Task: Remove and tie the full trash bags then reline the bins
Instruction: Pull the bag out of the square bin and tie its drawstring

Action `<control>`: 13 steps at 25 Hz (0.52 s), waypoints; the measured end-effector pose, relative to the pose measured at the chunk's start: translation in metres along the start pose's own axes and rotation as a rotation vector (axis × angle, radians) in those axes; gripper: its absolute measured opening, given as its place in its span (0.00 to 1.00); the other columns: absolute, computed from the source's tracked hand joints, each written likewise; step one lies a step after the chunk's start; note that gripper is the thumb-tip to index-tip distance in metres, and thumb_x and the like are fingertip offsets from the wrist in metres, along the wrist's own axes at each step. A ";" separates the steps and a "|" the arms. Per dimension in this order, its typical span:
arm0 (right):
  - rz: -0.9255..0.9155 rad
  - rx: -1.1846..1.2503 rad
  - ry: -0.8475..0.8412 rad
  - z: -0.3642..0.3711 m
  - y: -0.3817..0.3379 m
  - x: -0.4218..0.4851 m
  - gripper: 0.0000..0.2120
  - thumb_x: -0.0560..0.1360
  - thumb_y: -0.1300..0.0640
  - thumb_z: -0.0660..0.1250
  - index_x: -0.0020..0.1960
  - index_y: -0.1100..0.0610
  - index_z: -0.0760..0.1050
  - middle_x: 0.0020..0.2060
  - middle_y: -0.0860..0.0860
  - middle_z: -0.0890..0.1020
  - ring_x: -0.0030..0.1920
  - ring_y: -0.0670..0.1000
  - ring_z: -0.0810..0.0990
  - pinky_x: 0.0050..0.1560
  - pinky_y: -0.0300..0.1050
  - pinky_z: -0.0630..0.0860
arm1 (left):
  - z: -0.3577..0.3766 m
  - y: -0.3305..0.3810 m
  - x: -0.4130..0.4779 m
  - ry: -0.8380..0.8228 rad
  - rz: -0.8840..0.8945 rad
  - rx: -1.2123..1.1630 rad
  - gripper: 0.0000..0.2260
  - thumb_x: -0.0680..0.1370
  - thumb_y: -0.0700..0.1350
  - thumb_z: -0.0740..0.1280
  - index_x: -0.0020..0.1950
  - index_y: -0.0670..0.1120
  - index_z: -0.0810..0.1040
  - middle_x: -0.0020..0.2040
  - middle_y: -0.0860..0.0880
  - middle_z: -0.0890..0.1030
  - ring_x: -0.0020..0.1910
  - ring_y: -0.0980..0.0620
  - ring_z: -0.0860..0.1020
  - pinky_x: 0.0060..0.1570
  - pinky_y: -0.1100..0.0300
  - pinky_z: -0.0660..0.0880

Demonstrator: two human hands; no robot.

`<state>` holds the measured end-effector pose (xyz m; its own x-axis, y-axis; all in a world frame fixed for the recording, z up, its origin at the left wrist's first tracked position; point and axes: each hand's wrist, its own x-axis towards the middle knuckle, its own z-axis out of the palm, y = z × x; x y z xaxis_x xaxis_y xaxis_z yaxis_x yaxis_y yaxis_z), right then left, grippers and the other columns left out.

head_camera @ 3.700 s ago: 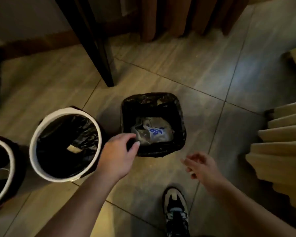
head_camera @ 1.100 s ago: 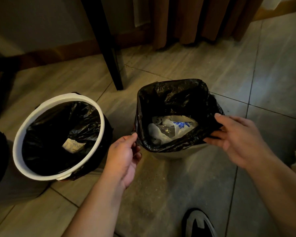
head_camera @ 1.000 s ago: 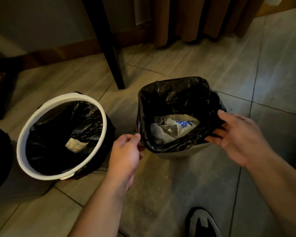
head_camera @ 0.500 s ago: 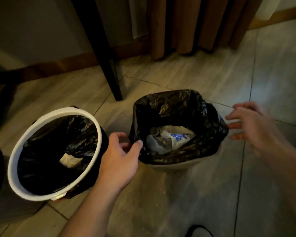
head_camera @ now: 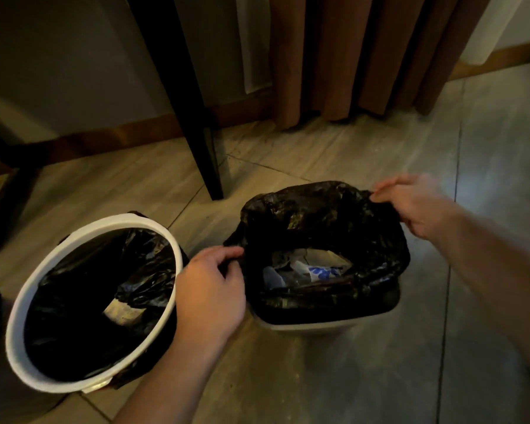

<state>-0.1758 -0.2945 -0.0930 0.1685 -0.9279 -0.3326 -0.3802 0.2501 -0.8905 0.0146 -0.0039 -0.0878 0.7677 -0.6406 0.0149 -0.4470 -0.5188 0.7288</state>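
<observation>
On the floor [head_camera: 349, 377], trash bag [head_camera: 318, 215] opens upward.

The single camera sits on the person's head and looks forward and steeply down (through a wide lens) at the floor [head_camera: 334, 377], close above a round bin [head_camera: 13, 332] and a square bin [head_camera: 312, 324], with the curtain [head_camera: 349, 56] along the top edge.

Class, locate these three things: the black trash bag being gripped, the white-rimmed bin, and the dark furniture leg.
black trash bag [head_camera: 318, 209], head view, its far wall.
white-rimmed bin [head_camera: 129, 218], head view, its far rim.
dark furniture leg [head_camera: 196, 133], head view, mid-shaft.
</observation>
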 end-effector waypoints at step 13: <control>-0.617 0.083 0.141 0.010 -0.030 -0.016 0.12 0.72 0.62 0.77 0.41 0.44 0.82 0.41 0.49 0.88 0.44 0.48 0.89 0.43 0.41 0.85 | -0.014 0.016 0.014 0.178 0.141 0.002 0.22 0.77 0.33 0.65 0.67 0.49 0.82 0.63 0.56 0.80 0.62 0.60 0.78 0.71 0.63 0.71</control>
<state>-0.1578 -0.2842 -0.0640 0.2108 -0.9341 0.2881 -0.1787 -0.3266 -0.9281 0.0250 -0.0128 -0.0663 0.7664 -0.5968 0.2376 -0.5566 -0.4325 0.7093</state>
